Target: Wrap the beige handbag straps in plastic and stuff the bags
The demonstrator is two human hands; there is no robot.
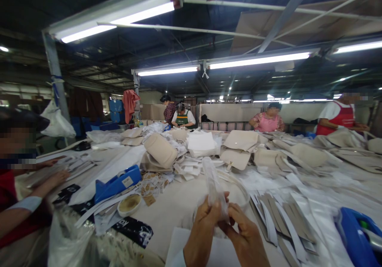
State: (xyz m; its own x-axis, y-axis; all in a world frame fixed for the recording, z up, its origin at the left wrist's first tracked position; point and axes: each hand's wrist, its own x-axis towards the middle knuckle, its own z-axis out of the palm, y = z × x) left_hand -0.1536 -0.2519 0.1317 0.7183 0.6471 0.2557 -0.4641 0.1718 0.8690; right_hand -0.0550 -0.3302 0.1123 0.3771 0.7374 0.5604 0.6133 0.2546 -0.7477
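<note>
Leaning slightly left toward its far end, a translucent plastic strip (pixel 212 179) stands above the near middle of the table (pixel 167 203), held up in both hands. The left hand (pixel 205 219) is closed around its lower part, thumb pressed against the plastic, while the right hand (pixel 244 231) pinches the lower end from the right between thumb and fingers. Beneath the hands lies a white sheet (pixel 176 245); just beyond them, a pale looped strap (pixel 243 187) curves over the tabletop. Near right are grey and white strips (pixel 277 215), and past these a blue tape dispenser (pixel 356 235) at the edge of view. Left of the hands sit a small round bowl (pixel 129 204), a brown tag (pixel 149 200) and a second blue dispenser (pixel 117 182). Farther off, beige bag pieces (pixel 161 149) are heaped on the left of a white stack (pixel 201 143), with a beige flap (pixel 240 139) on its right. At far left, a co-worker's hand (pixel 58 177) rests on clear plastic. Across the table are people in a green apron (pixel 182 119), a pink apron (pixel 267 122) and a red apron (pixel 338 119).
</note>
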